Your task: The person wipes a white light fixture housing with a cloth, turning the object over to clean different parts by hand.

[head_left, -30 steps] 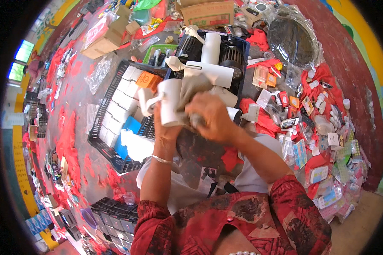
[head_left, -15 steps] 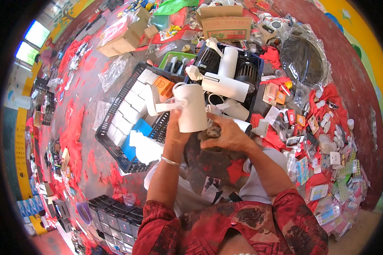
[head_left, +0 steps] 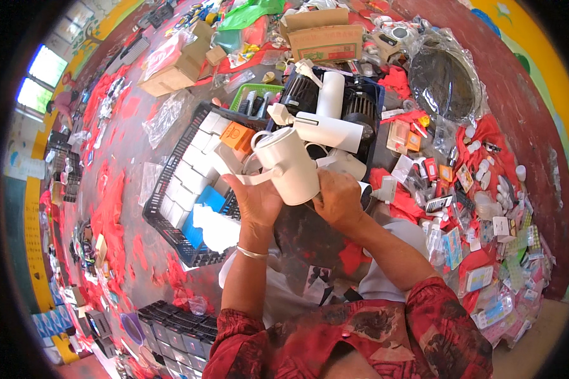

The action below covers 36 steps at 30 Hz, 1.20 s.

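So we've got the white spotlight (head_left: 297, 169) at 12 o'clock, right hand (head_left: 340, 197) clamped on its 4 o'clock edge, left hand (head_left: 260, 203) splayed by its 8 o'clock bracket (head_left: 258, 178) (steadying it, we reckon).

The lamp (head_left: 289, 169), a smooth white cylinder, tilts with its top leaning leftward, its lower side touching the right fingers (head_left: 325, 197) and its bracket (head_left: 259, 177) jutting left to a blocky end just beyond the left thumb (head_left: 233, 185).
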Each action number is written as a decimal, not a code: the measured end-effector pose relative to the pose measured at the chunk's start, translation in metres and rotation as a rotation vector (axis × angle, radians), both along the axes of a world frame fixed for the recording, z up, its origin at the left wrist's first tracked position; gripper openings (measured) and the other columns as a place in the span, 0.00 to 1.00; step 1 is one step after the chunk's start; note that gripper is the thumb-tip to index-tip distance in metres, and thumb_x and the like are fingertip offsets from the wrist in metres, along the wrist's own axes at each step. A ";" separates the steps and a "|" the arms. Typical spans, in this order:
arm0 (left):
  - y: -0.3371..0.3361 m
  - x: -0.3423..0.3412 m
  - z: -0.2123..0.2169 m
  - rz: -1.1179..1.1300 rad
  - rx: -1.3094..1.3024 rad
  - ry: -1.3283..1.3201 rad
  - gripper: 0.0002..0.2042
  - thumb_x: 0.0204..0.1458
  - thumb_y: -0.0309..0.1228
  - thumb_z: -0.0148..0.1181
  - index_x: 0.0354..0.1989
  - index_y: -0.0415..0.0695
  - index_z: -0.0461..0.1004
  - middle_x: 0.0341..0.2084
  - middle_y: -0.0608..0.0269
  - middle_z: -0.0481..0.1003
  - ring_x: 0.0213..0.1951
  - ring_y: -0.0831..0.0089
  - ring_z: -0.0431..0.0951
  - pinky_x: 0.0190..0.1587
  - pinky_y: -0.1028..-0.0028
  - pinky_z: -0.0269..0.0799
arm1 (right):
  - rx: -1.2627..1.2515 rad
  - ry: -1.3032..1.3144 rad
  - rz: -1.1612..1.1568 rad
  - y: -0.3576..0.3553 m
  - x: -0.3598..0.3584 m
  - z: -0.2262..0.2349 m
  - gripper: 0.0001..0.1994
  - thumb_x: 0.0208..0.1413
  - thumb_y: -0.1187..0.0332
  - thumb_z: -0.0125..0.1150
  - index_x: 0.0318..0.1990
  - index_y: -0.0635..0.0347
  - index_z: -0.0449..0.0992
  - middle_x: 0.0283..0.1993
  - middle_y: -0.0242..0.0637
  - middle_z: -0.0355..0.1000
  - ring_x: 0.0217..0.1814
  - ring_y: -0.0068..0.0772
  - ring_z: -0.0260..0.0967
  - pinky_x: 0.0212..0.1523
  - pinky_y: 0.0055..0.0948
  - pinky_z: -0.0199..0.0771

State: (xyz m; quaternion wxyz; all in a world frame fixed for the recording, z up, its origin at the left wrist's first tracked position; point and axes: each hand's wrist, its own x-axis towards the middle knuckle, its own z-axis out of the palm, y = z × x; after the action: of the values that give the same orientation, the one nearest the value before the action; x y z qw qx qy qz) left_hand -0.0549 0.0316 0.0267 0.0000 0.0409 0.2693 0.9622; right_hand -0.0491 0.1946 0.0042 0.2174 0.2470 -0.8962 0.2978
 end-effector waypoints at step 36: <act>-0.012 -0.006 -0.012 -0.166 0.187 0.119 0.31 0.59 0.48 0.27 0.66 0.41 0.37 0.66 0.48 0.38 0.67 0.56 0.39 0.66 0.61 0.42 | -1.242 -1.250 0.109 0.024 -0.011 -0.011 0.06 0.43 0.74 0.61 0.29 0.66 0.73 0.25 0.28 0.70 0.26 0.18 0.65 0.27 0.19 0.66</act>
State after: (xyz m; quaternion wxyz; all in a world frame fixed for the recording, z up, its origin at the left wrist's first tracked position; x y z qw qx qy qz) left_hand -0.0605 0.0193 0.0149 0.0597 0.1199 0.1738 0.9756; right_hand -0.0605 0.2185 -0.0070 -0.2322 -0.0814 -0.5141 0.8217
